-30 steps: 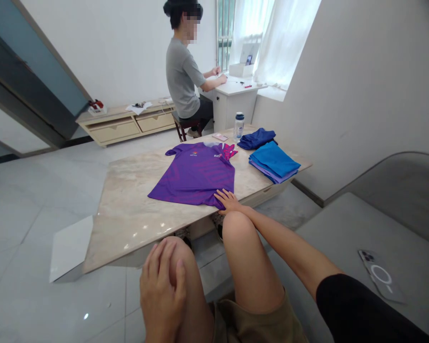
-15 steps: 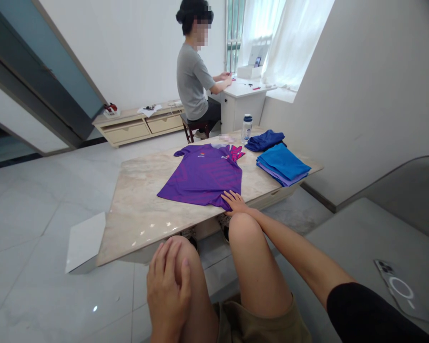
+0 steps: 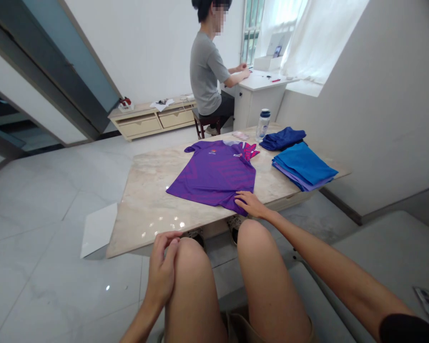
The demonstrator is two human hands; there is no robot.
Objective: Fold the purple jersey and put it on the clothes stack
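Purple jersey (image 3: 212, 174) lies flat on our marble table (image 3: 146, 205), our right hand (image 3: 248, 204) spread open at its lower edge, our left hand (image 3: 160, 267) loosely curled on our knee (image 3: 193, 259), empty; one careless drag could rumple the cloth.

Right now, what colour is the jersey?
Purple jersey, magenta print near the collar; head view.

Short-sleeved purple jersey (image 3: 214, 174) lies flat and unfolded on the marble counter (image 3: 146, 190), collar toward the far edge. Darker tonal patterning runs across the body; small logo on the upper chest; magenta print at the far shoulder and sleeve. Hem faces the near counter edge, its lower corner narrowing to a point.
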